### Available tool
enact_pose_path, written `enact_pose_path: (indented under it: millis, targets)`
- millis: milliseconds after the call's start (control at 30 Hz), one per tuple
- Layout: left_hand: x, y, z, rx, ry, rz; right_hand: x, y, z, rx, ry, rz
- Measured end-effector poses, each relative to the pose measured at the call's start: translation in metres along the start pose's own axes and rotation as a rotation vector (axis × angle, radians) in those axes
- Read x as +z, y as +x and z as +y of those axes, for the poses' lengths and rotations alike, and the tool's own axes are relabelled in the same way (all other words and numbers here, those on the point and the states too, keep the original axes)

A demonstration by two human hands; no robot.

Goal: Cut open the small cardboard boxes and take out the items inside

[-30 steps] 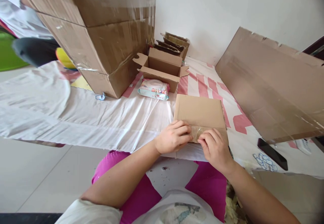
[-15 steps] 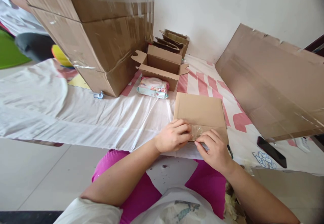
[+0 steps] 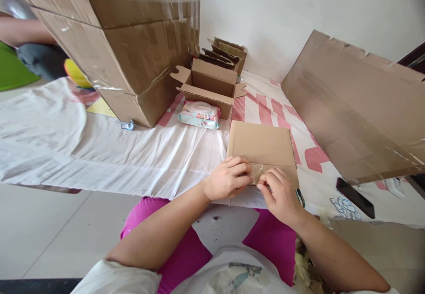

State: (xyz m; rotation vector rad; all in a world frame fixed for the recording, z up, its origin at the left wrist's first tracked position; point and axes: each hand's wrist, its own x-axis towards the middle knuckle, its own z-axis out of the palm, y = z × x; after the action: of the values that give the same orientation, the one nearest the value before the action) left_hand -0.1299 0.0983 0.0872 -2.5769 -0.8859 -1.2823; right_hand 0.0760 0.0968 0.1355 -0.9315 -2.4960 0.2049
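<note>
Left fingers: here we go, our left hand (image 3: 229,178) sits curled over the near-left part of the small cardboard box (image 3: 260,139); whether it grips, we can't tell.
Right fingers: our right hand (image 3: 279,194) has thumb and forefinger drawn close at the near edge; anything pinched there is too small to make out.
Small box: right under and just beyond our fingertips, top face up.
Cloth: look at this white cloth (image 3: 199,161), creased left of our fingers, patterned red beyond and to their right, its edge hanging near our wrists.
Past the left fingers: a wipes packet (image 3: 199,115), then an open box (image 3: 227,110), flaps spread.
Further left: taped cartons (image 3: 146,46) towering, a person's arm (image 3: 26,30) behind.
Right of the right fingers: a dark phone (image 3: 355,197), blue-edged pieces (image 3: 345,208), a big carton (image 3: 352,108) beyond.
Room: plain pale wall (image 3: 282,1) farthest from our fingers, tiled floor (image 3: 56,227) below them.
</note>
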Motion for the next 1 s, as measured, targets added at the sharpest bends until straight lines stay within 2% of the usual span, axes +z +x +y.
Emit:
enact_pose_path:
  millis: [133, 233, 400, 467, 533, 633, 700, 767, 833, 900, 1000]
  targets:
    - [-0.001, 0.001, -0.001, -0.01, -0.002, -0.004, -0.001, 0.002, -0.001, 0.027, 0.0, 0.029]
    - [-0.002, 0.001, -0.003, -0.022, -0.009, 0.0, -0.008, 0.003, 0.009, 0.054, -0.06, 0.118]
    - [-0.003, -0.003, -0.007, -0.063, -0.012, 0.011, -0.032, -0.008, 0.059, 0.16, -0.238, 0.387]
    - [-0.003, -0.004, -0.007, -0.069, 0.002, -0.006, -0.037, -0.02, 0.084, 0.248, -0.295, 0.438]
    - [-0.001, -0.004, -0.007, -0.068, 0.016, -0.026, -0.035, -0.035, 0.108, 0.375, -0.343, 0.358]
    - [0.003, -0.004, -0.007, -0.062, 0.034, -0.034, -0.024, -0.058, 0.131, 0.553, -0.443, 0.058]
    - [0.005, -0.003, -0.006, -0.051, 0.035, -0.033, -0.013, -0.071, 0.138, 0.627, -0.501, -0.111]
    - [0.007, -0.001, -0.006, -0.037, 0.026, -0.04, -0.002, -0.08, 0.143, 0.666, -0.519, -0.192]
    - [0.008, 0.0, -0.005, -0.028, 0.013, -0.047, 0.006, -0.087, 0.148, 0.678, -0.492, -0.203]
    - [0.008, 0.002, -0.005, -0.021, 0.0, -0.044, 0.008, -0.091, 0.155, 0.692, -0.442, -0.154]
    - [0.007, 0.002, -0.006, -0.018, -0.01, -0.036, -0.002, -0.091, 0.161, 0.746, -0.4, 0.064]
